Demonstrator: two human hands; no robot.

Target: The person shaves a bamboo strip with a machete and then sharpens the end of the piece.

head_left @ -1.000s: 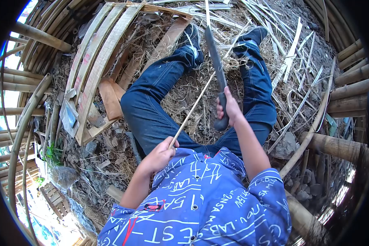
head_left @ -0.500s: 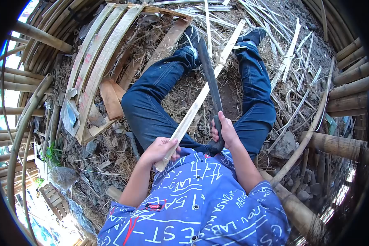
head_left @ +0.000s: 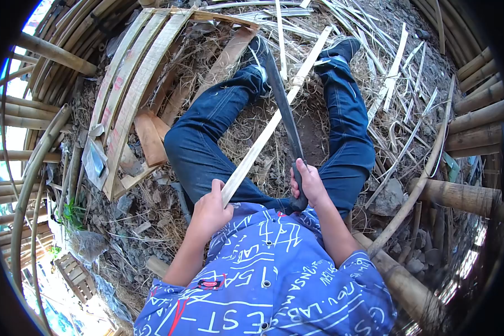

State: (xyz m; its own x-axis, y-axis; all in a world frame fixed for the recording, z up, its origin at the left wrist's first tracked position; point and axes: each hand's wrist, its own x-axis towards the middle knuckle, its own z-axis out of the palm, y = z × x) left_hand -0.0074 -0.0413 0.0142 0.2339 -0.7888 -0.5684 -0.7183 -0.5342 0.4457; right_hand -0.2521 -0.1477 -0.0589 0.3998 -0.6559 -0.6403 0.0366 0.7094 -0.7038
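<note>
Between the legs (head_left: 207,134), on ground (head_left: 313,134) littered with slivers (head_left: 397,61), the left grip (head_left: 210,210) is clamped round the near end of a bamboo strip (head_left: 252,154), thumb up along it, just above the lap. The strip runs forward and to the right, its far end beside the right shoe (head_left: 341,47). The right grip (head_left: 308,185) is closed round the handle of a long knife (head_left: 291,140). Its blade points forward toward the left shoe (head_left: 257,50) and crosses the strip about halfway out. Whether the edge is biting the strip or only lying on it I cannot tell.

The risks, as I judge them:
- **Slip into a leg:** the blade lies between both thighs, so a slip off the hard bamboo could carry it into a leg or foot.
- **Cut fingers:** if the edge runs down the strip toward the body, the left fingers are first in its way, with nothing guarding them.
- **Strip giving way:** the strip is thin and held at one end only, so it could twist, spring or split off line, and its raw edges could cut the palm.
- **Skidding heel:** the loose slivers could let a heel skid mid-stroke.
</note>
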